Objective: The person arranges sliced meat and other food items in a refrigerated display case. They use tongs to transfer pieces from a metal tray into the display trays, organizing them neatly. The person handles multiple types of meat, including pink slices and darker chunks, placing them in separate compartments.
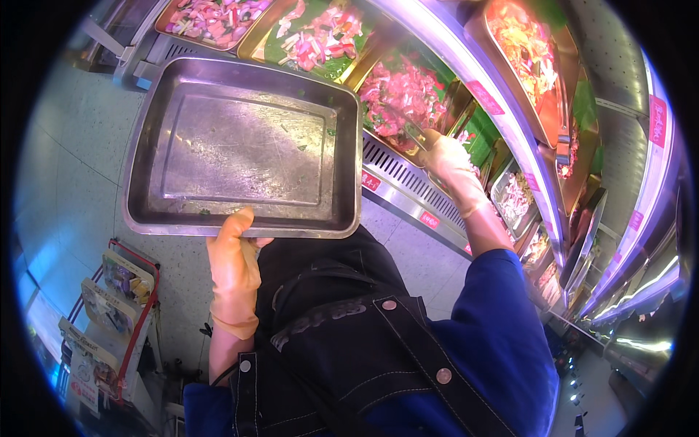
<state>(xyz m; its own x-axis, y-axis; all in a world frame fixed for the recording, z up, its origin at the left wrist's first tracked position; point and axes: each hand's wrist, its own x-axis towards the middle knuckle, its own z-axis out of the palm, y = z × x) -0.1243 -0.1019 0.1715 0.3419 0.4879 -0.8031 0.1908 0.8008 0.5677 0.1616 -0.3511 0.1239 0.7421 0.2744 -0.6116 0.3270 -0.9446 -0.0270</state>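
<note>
My left hand [236, 267], in a thin glove, grips the near rim of a rectangular stainless-steel tray [246, 147], thumb over the edge. The tray bears only a few green scraps and wet smears. My right hand [450, 164], also gloved, reaches into the display case holding what look like metal tongs [413, 133]. Their far end reaches into a heap of sliced raw meat [401, 98], which lies on green leaf in a gold-coloured tray. Whether the tips are closed on meat is hidden.
More trays hold meat mixed with sliced onion [322, 38] and a similar mix [215, 22]. A lit shelf edge [480, 90] curves above my right hand. A vented metal ledge [415, 185] fronts the case. To the left stands a red-framed rack [144, 322] with packaged goods.
</note>
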